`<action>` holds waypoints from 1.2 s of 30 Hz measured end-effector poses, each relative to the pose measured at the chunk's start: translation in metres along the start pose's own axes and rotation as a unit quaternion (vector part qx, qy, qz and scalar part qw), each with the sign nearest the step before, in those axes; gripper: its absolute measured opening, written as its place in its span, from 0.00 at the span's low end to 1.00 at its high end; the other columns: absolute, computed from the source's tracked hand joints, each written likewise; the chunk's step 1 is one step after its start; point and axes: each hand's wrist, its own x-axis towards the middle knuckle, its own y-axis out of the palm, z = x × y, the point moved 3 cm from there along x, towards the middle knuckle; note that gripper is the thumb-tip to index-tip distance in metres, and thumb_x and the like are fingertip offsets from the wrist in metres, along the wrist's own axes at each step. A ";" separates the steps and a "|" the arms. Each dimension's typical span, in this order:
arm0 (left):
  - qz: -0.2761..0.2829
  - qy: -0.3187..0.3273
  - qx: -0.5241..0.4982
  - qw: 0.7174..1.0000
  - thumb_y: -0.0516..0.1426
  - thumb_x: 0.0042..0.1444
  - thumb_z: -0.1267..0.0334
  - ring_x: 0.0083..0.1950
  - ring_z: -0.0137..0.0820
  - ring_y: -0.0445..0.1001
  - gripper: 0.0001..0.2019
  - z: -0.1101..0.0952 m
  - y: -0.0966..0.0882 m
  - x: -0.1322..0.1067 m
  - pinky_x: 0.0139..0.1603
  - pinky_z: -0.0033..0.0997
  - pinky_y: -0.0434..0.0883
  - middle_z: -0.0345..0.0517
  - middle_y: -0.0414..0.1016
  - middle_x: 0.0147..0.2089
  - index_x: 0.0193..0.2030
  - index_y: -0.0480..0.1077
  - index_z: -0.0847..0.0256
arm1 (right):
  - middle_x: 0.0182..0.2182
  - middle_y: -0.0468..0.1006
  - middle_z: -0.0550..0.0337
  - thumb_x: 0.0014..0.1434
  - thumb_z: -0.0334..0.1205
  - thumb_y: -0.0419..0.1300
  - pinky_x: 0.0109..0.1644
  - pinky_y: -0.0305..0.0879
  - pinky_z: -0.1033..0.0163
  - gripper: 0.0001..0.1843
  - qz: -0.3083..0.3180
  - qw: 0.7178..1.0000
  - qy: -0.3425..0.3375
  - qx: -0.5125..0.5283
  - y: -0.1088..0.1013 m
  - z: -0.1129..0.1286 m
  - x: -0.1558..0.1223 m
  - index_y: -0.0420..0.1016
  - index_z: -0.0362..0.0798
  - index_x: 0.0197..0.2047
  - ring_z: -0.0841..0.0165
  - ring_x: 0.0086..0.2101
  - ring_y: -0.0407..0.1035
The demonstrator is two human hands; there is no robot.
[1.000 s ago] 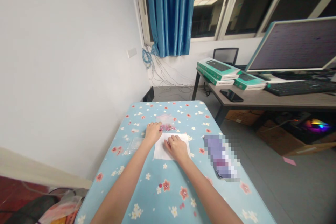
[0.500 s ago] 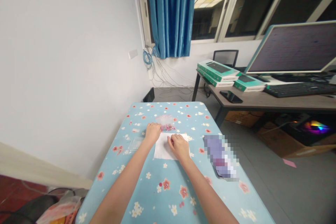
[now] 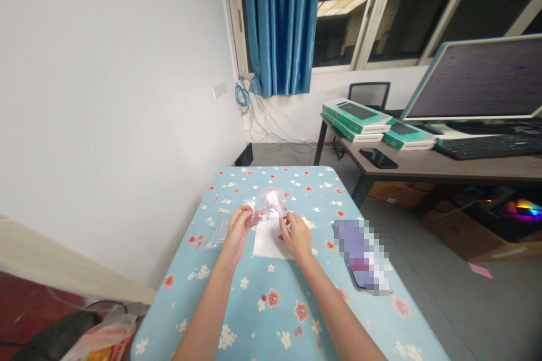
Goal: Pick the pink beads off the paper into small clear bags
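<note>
A clear plastic bag [image 3: 270, 202] with a pinkish edge is raised over the far part of the table. My left hand [image 3: 237, 232] pinches its left side, fingers closed. At its right corner my right hand [image 3: 298, 235] also pinches the bag between thumb and fingers. Small pink pieces show near the fingertips, too small to make out. Beneath the bag and between my hands lies a white sheet of paper [image 3: 267, 243], partly covered by the right hand. Left of my left hand, another clear plastic bag [image 3: 217, 234] lies flat on the cloth.
A blue flowered cloth [image 3: 237, 299] covers the table. A pixelated phone-like object [image 3: 359, 259] lies at the right. Beyond, a desk [image 3: 449, 163] holds green-and-white boxes [image 3: 355, 115], a black phone [image 3: 378, 158], a keyboard [image 3: 491, 145] and a monitor [image 3: 478, 79]. A wall stands left.
The bag that lay flat behind the paper is now lifted and stretched between both hands. My right hand has moved up and right off the paper's middle; my left hand has drawn back slightly.
</note>
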 end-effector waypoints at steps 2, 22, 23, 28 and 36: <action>0.005 -0.116 -0.252 0.961 0.55 0.50 0.59 0.33 0.32 0.77 0.10 0.002 -0.002 -0.019 0.36 0.31 0.72 0.44 0.76 0.32 0.36 0.63 0.61 | 0.28 0.72 0.58 0.62 0.52 0.45 0.33 0.56 0.65 0.20 0.028 0.991 0.042 0.124 -0.006 0.003 0.003 0.70 0.47 0.31 0.68 0.29 0.64; -0.050 -0.162 -0.264 0.949 0.62 0.44 0.56 0.27 0.26 0.74 0.16 -0.015 -0.006 -0.064 0.34 0.24 0.69 0.41 0.78 0.26 0.36 0.65 0.61 | 0.20 0.64 0.64 0.57 0.51 0.57 0.27 0.56 0.68 0.19 0.213 0.849 0.108 0.470 -0.063 0.038 -0.039 0.69 0.46 0.23 0.74 0.23 0.58; -0.051 -0.162 -0.261 0.950 0.62 0.44 0.56 0.26 0.27 0.74 0.16 -0.015 -0.006 -0.065 0.34 0.25 0.69 0.41 0.78 0.25 0.36 0.65 0.61 | 0.21 0.65 0.64 0.56 0.51 0.58 0.27 0.56 0.68 0.18 0.212 0.850 0.110 0.469 -0.063 0.037 -0.040 0.70 0.46 0.24 0.74 0.23 0.58; -0.042 -0.152 -0.229 0.961 0.60 0.46 0.55 0.27 0.30 0.75 0.15 -0.010 -0.005 -0.065 0.35 0.28 0.69 0.41 0.77 0.24 0.36 0.64 0.61 | 0.21 0.65 0.64 0.53 0.50 0.61 0.26 0.55 0.68 0.15 0.207 0.866 0.114 0.442 -0.060 0.031 -0.043 0.72 0.46 0.27 0.74 0.23 0.58; -0.134 -0.005 0.023 0.991 0.57 0.51 0.57 0.36 0.31 0.72 0.10 -0.028 -0.010 -0.077 0.42 0.32 0.67 0.44 0.74 0.37 0.37 0.67 0.59 | 0.21 0.63 0.65 0.56 0.48 0.59 0.27 0.54 0.68 0.14 0.162 0.887 0.097 0.421 -0.063 0.034 -0.041 0.69 0.46 0.26 0.74 0.23 0.57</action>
